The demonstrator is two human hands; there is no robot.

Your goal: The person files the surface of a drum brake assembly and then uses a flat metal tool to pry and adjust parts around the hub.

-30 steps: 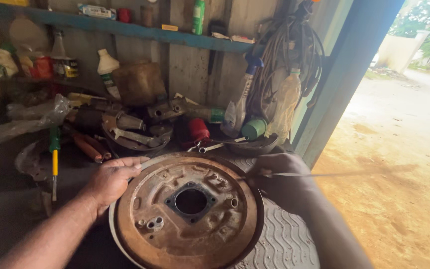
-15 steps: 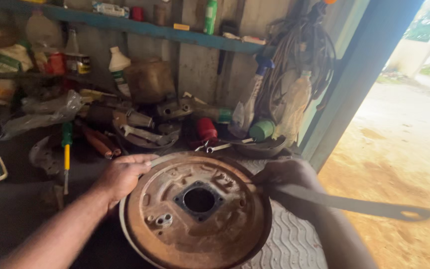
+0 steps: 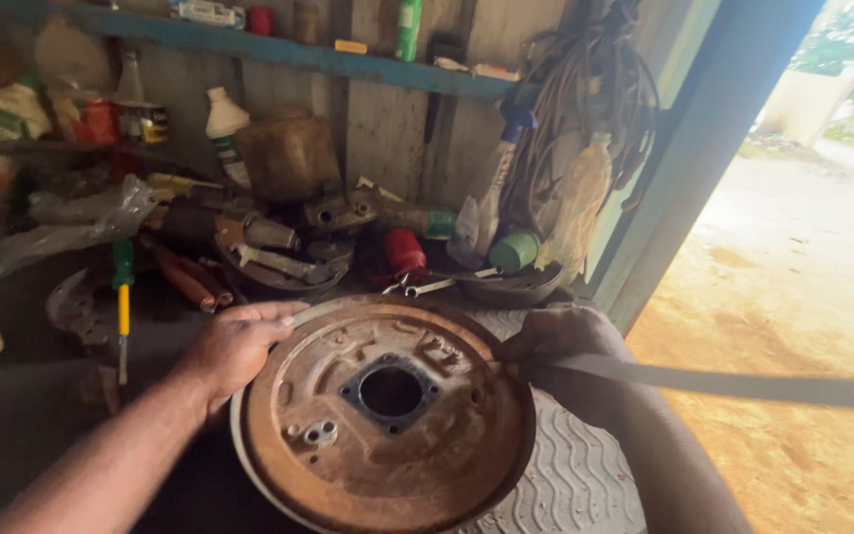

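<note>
A round rusty brake backing plate (image 3: 387, 455) with a square-edged centre hole lies flat on a grey ribbed tyre (image 3: 575, 485). My left hand (image 3: 234, 346) grips the plate's upper left rim, thumb on top. My right hand (image 3: 560, 336) is at the plate's upper right rim, closed on a long flat metal bar (image 3: 724, 383) that sticks out to the right over the sandy ground.
The bench behind is crowded: a green-and-yellow screwdriver (image 3: 123, 307), metal parts, a red cap (image 3: 404, 250), a green cup (image 3: 514, 251), bottles (image 3: 224, 129), plastic bags. A blue shelf (image 3: 289, 54) runs above. Coiled cables (image 3: 585, 109) hang by the blue door post (image 3: 684, 158).
The view has shifted so the plate sits more to the right. The flat bar in my right hand has swung lower and further out to the right. My left hand stays on the rim.
</note>
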